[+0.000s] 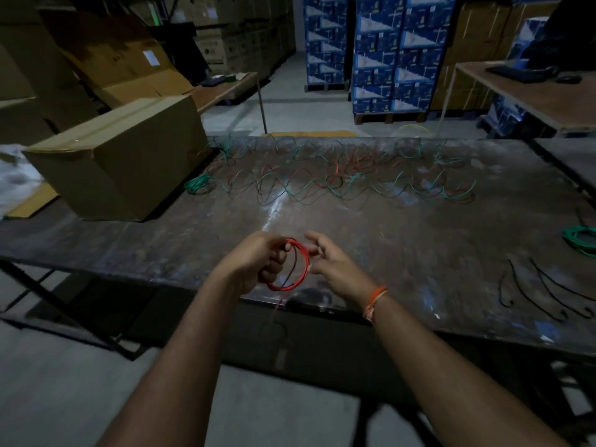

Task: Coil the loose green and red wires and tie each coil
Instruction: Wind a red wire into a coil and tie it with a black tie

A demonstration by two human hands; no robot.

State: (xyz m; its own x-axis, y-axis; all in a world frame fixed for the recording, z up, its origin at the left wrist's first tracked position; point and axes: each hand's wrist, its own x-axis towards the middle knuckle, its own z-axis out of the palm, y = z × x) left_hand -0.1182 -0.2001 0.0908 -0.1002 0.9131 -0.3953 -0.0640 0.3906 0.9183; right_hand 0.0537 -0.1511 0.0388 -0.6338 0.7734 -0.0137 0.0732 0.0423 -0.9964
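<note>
Dark table (403, 240) holds loose wires (322, 179) far back; left hand (254, 259) grips the red coil (295, 266), right hand (325, 256) open beside it; keep loops tight while tying

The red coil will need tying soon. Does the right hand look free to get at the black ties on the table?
Probably yes. The right hand seems only to touch the red coil, which the left hand grips. The black ties lie on its side, with bare table between.
</note>
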